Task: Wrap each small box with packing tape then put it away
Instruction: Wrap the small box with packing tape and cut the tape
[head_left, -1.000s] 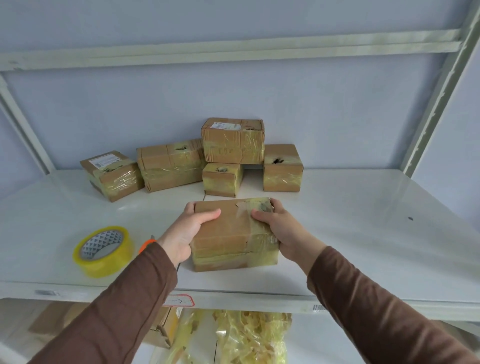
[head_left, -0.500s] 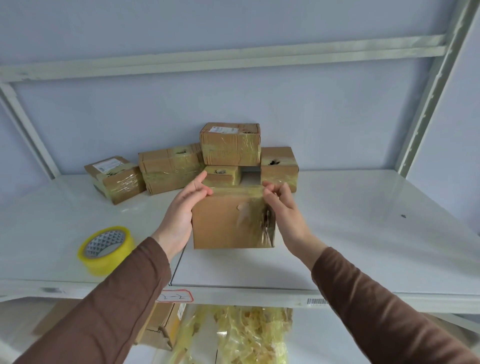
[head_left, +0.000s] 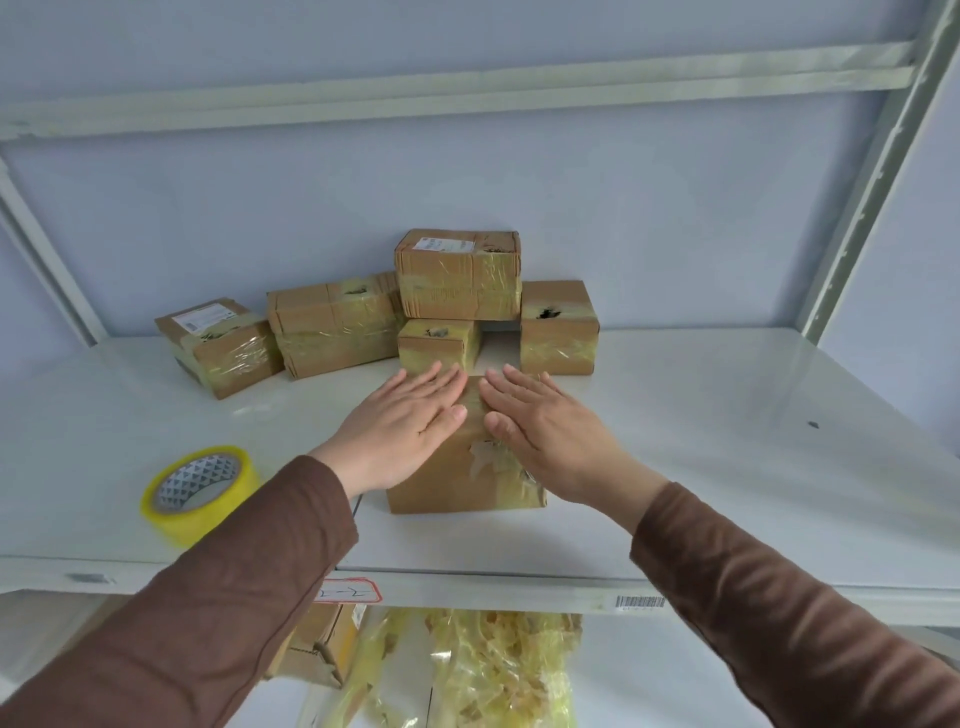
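Taped box (head_left: 457, 478) on the shelf (head_left: 727, 441); left hand (head_left: 400, 431) and right hand (head_left: 545, 436) press flat, fingers straight, gripping nothing. Probably smoothing tape; next, push it toward the stacked boxes (head_left: 457, 275).

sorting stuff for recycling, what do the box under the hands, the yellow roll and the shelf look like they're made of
Box under the hands: brown corrugated cardboard, matte, with glossy clear-yellowish tape over it that wrinkles and glints.
Yellow roll: translucent plastic packing tape, shiny, probably on a printed card core.
Shelf: a smooth white glossy board showing faint reflections, likely coated metal or laminate; I cannot tell which.
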